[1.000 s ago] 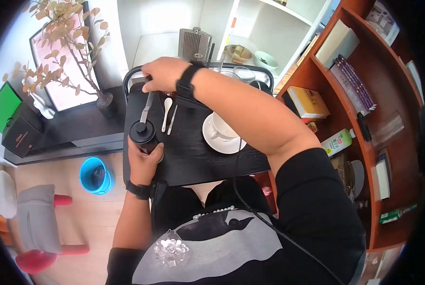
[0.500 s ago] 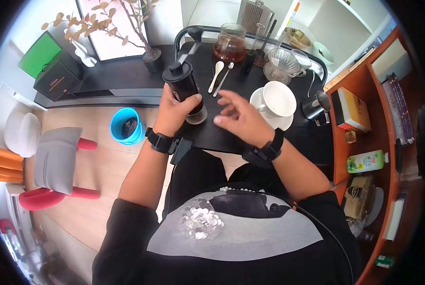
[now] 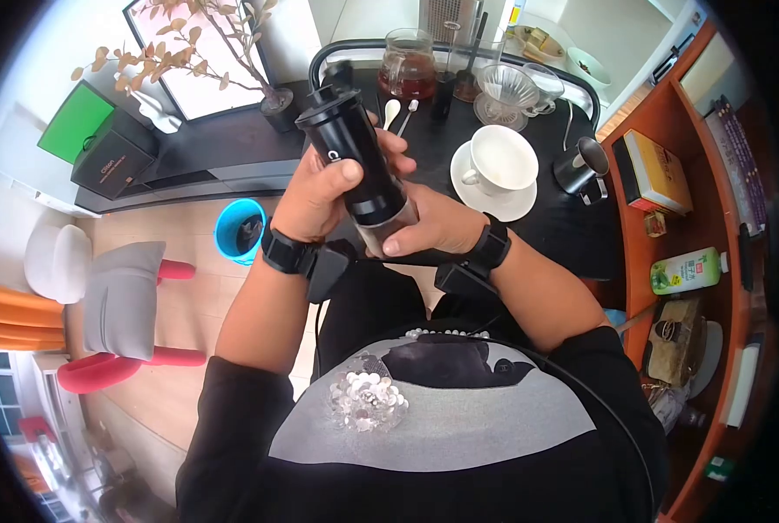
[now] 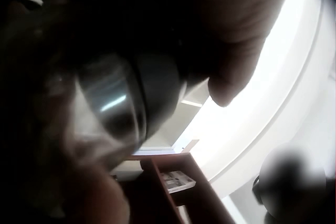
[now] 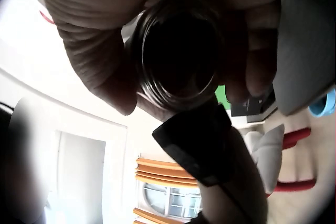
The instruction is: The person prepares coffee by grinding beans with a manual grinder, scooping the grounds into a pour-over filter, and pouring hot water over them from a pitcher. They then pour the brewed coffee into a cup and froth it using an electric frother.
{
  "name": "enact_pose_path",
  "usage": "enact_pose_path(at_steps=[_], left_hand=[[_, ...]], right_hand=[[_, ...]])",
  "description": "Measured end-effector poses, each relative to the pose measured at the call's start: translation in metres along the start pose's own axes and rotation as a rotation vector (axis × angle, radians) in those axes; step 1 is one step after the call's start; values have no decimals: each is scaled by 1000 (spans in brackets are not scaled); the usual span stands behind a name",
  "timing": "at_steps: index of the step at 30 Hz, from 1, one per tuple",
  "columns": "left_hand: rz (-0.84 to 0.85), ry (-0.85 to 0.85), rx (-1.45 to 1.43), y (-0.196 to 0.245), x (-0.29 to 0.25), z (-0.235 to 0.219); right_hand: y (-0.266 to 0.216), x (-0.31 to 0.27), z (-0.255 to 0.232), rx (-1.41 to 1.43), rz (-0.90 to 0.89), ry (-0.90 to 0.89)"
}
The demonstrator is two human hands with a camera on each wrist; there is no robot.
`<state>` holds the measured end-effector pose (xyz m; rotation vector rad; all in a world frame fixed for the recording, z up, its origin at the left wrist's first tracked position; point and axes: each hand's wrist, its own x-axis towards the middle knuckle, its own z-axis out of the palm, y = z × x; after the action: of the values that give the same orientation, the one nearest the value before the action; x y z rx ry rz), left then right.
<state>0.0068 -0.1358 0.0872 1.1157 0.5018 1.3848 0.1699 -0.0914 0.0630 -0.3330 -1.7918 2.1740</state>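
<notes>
A black cylindrical grinder (image 3: 355, 152) with a crank on top is held tilted above the table's front edge in the head view. My left hand (image 3: 320, 196) grips its black body, thumb across the front. My right hand (image 3: 437, 222) pinches the clear lower part (image 3: 389, 228). In the right wrist view that part's round glass base (image 5: 178, 50) faces the camera, with the right hand (image 5: 100, 35) around it. The left wrist view is dark and blurred; the clear part (image 4: 113, 98) shows between fingers. Right of the hands stands a white cup (image 3: 503, 159) on a saucer (image 3: 494, 207).
Behind the hands are a white spoon (image 3: 392, 112), a small metal spoon (image 3: 409, 113), a glass pot of reddish-brown liquid (image 3: 407, 74) and a ribbed glass dripper (image 3: 504, 91). A metal pitcher (image 3: 579, 167) stands at the right; a blue bucket (image 3: 240, 228) is on the floor.
The right hand has come back from the crank to the grinder's clear base. The left hand has lifted the grinder off the table and tilted it. The head view has shifted.
</notes>
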Motion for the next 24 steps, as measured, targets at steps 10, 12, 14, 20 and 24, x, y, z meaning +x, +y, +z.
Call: enact_pose_path(at_steps=[10, 12, 14, 20, 24], left_hand=[[-37, 274, 144, -7, -2, 13], [49, 373, 390, -13, 0, 14], [80, 433, 388, -17, 1, 15], [100, 388, 350, -16, -5, 6], [32, 226, 184, -11, -6, -6]], right_hand=[[9, 2, 18, -63, -86, 190], [12, 4, 19, -261, -196, 322], [12, 8, 14, -317, -22, 331], [33, 14, 2, -284, -66, 375], [34, 13, 1, -351, -100, 404]])
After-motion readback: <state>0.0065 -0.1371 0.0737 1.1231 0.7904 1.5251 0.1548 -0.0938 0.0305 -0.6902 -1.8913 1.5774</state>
